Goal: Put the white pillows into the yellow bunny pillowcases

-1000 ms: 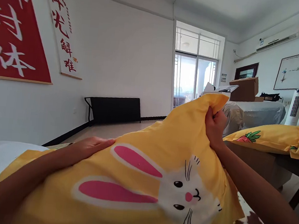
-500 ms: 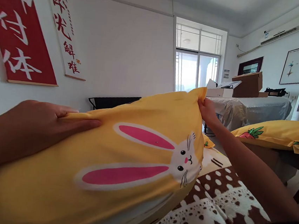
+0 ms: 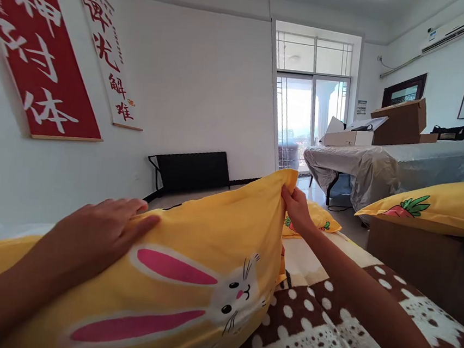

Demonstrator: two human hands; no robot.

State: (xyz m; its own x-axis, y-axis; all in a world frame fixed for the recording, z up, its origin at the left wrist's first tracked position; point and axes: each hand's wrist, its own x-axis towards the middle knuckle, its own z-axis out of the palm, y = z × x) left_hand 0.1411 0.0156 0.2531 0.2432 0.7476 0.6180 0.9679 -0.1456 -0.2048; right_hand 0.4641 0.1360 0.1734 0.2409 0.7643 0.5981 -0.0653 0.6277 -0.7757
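Note:
A yellow pillowcase (image 3: 194, 225) printed with a white rabbit with long pink ears fills the lower left and middle. It looks full, bulging over what seems to be a pillow inside. My right hand (image 3: 296, 207) pinches its upper far corner and holds it up. Along the top edge, my left hand (image 3: 103, 233) grips the cloth, its thumb on the rabbit side and its fingers partly hidden behind. Beneath lies a brown and cream spotted blanket (image 3: 311, 324). Just past my right hand, a yellow carrot-print pillow (image 3: 318, 218) rests on the blanket's far end.
Another yellow carrot-print pillow (image 3: 450, 206) lies on a brown piece of furniture (image 3: 408, 256) at the right. Farther back, a plastic-covered table (image 3: 406, 158) bears an open cardboard box (image 3: 401, 122). A low black panel-like object (image 3: 191, 170) stands against the left wall.
Both hands and the pillowcase have come down, the right corner also shifting left. The pale strip seen under the pillowcase's lower edge no longer shows. My view has shifted slightly.

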